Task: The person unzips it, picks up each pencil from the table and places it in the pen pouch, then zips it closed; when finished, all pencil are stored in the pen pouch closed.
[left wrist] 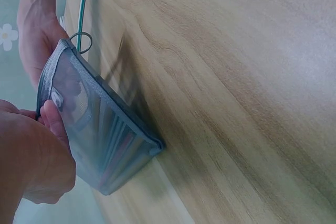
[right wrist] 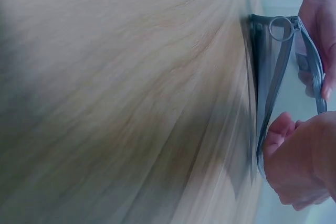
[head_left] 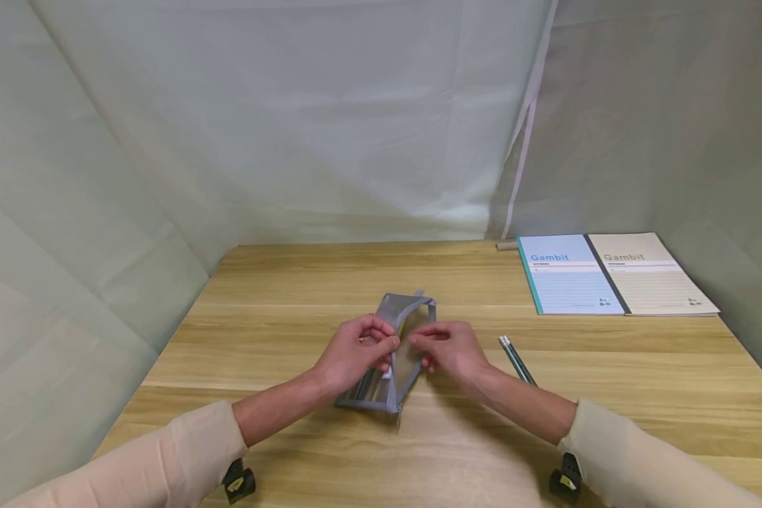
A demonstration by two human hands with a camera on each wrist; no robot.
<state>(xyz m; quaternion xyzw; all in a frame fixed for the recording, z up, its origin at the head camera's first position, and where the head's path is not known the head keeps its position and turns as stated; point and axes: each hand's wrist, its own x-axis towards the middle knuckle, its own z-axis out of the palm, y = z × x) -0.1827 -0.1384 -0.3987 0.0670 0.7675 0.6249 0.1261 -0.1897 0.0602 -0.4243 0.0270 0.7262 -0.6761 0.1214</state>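
A grey see-through mesh pencil case [head_left: 371, 395] with a zipper stands on the table, its mouth spread wide. My left hand [head_left: 358, 353] pinches the left edge of the mouth between thumb and fingers. On the opposite edge, my right hand [head_left: 454, 353] holds the rim with its fingertips. Long thin items, too blurred to name, show through the mesh [left wrist: 113, 145] in the left wrist view. A ring-shaped zipper pull [right wrist: 282, 29] hangs at the near end of the case. Dark green pencils [head_left: 517, 361] lie beside my right forearm, which partly hides them.
Two notebooks [head_left: 571, 282] marked Gambit lie side by side at the back right of the wooden table [head_left: 279, 282]. A short brownish rod-like thing [head_left: 506, 245] touches the back edge beside them. Pale cloth [head_left: 330, 127] hangs behind and at both sides.
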